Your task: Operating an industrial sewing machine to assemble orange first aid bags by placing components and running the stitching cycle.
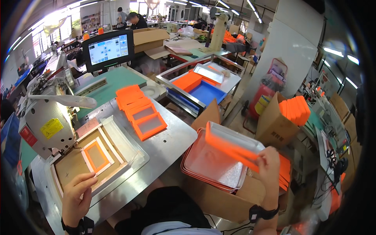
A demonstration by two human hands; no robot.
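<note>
My right hand (269, 161) pinches one end of an orange strip-like fabric piece (231, 150), smeared by motion, above stacked metal trays (211, 164). Under that hand, more orange pieces (284, 172) sit in a cardboard box. My left hand (79, 194) has its fingers apart, the tips near the lower edge of a sewing template (70, 164). Within the template's white border lies an orange rectangular frame piece (96, 156). The sewing machine head (49, 125) stands just beyond it. Farther right on the metal table rests an overlapping row of orange frames with greyish windows (150, 121).
A lit control screen (109, 49) stands behind the table (168, 143). To the right of it, a metal-framed cart (199, 105) carries a blue tray (207, 92) and orange pieces. A cardboard box of orange pieces (276, 125) stands at the right by a white pillar (288, 39).
</note>
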